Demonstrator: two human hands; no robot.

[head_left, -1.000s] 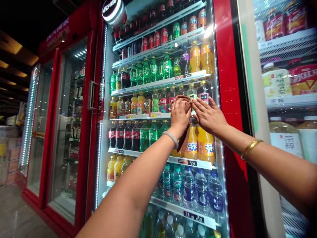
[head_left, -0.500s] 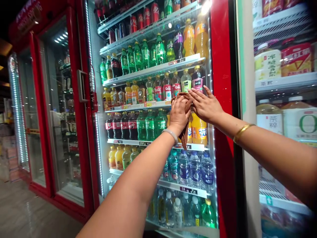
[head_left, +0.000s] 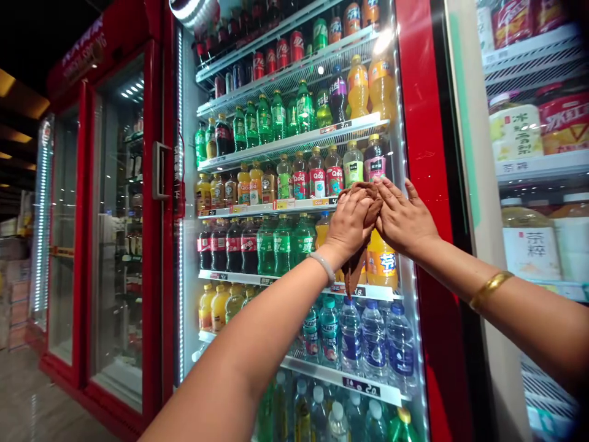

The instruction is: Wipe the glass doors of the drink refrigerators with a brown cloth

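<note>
A crumpled brown cloth (head_left: 353, 270) is pressed against the glass door (head_left: 294, 245) of a lit drinks cooler. My left hand (head_left: 350, 222), with a pale bangle at the wrist, grips the cloth, whose loose end hangs below the palm. Right beside it, my right hand (head_left: 405, 218) lies spread with its fingertips at the cloth's right edge; a gold bangle sits on that forearm. Behind the hands, the cooler's shelves show a pink-labelled bottle (head_left: 375, 161) and orange drink bottles (head_left: 383, 261).
The cooler's red frame (head_left: 426, 184) runs down just right of my hands. Further right stands another shelf unit (head_left: 543, 166) with large bottles. At the left are more red coolers with a door handle (head_left: 160, 170), above a grey floor (head_left: 27, 393).
The camera view has shifted, so the cooler appears slightly lower and further right. Both hands stay together at the cloth, near the same rows of bottles.
</note>
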